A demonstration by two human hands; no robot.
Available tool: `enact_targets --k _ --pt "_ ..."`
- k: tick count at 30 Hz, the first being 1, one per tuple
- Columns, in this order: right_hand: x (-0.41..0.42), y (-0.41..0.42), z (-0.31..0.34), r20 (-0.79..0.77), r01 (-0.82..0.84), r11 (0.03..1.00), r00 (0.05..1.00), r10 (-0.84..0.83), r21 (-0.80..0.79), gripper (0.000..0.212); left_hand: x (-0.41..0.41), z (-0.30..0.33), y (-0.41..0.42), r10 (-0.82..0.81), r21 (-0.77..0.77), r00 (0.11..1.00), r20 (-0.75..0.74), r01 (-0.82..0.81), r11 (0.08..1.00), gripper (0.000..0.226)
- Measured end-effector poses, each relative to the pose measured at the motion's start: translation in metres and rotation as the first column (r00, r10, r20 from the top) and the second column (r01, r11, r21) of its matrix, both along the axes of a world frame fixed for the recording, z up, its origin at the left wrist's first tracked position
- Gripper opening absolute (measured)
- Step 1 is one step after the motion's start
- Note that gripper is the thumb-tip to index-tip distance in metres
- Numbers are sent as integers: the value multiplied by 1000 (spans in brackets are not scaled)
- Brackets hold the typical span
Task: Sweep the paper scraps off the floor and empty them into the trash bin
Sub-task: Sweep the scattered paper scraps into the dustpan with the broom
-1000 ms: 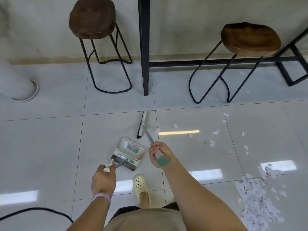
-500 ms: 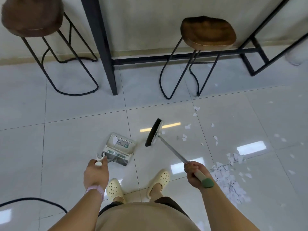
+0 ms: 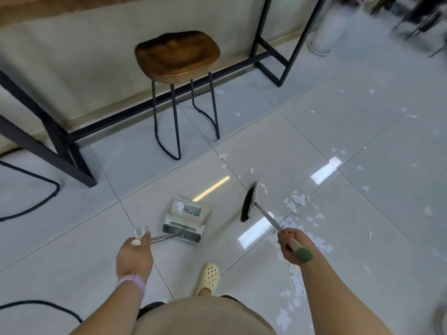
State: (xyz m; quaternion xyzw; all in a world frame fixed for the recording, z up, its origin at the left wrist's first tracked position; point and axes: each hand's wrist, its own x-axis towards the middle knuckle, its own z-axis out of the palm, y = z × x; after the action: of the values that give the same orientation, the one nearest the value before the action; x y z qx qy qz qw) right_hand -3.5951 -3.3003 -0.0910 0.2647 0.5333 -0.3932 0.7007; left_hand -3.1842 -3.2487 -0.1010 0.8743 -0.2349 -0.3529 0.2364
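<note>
One broom point(image 3: 249, 204), one dustpan point(image 3: 186, 218), scattered scraps point(image 3: 296, 201) perhaps dozens

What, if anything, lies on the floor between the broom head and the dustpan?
Nothing visible. Bare tile separates the broom head from the dustpan to its left. The paper scraps lie on the broom's far side, to its right, so they can be swept straight across.

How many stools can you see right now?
2. One wooden-seat stool stands whole by the wall, behind the dustpan. Of a second stool, only the black base loop shows at the left edge. Others may be out of frame.
</note>
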Motion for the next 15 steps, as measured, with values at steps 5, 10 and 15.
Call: enact_targets --k 5,10,15 --pt "17 -32 23 -54 -37 999 998 37 2 15 -24 6 -32 -50 -62 999 -13 50 997 47" --pt "59 -57 42 -29 -101 994 995 100 -52 18 -28 20 -54 -107 -120 994 -20 104 987 45" --pt "102 -99 47 51 -140 982 988 148 -129 20 -25 25 -90 -162 -124 987 -1 161 979 37"
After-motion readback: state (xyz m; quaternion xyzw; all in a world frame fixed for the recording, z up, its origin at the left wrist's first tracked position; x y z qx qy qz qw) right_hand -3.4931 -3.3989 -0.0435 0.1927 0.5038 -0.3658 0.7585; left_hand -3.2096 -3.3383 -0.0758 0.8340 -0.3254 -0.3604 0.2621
